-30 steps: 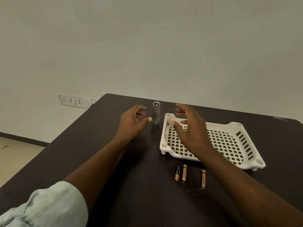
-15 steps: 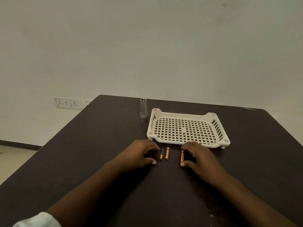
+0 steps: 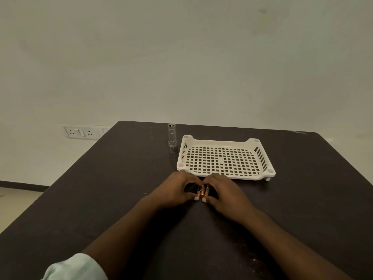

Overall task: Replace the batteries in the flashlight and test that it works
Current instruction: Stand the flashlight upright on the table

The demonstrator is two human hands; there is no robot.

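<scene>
Three copper-and-black batteries (image 3: 202,191) lie side by side on the dark table (image 3: 113,190), just in front of the white tray. My left hand (image 3: 177,189) and my right hand (image 3: 221,190) cup them from either side, fingertips and thumbs touching the batteries and nearly meeting. The silver flashlight (image 3: 172,138) stands upright at the far side of the table, left of the tray, with no hand near it.
A white perforated plastic tray (image 3: 264,158) sits beyond my hands, with nothing in it. A wall socket plate (image 3: 81,132) is on the wall behind the table's left corner. The table's left edge drops to the floor.
My hands came back from the flashlight to the batteries. They have closed in from both sides, and the three batteries now lie pushed together between them.
</scene>
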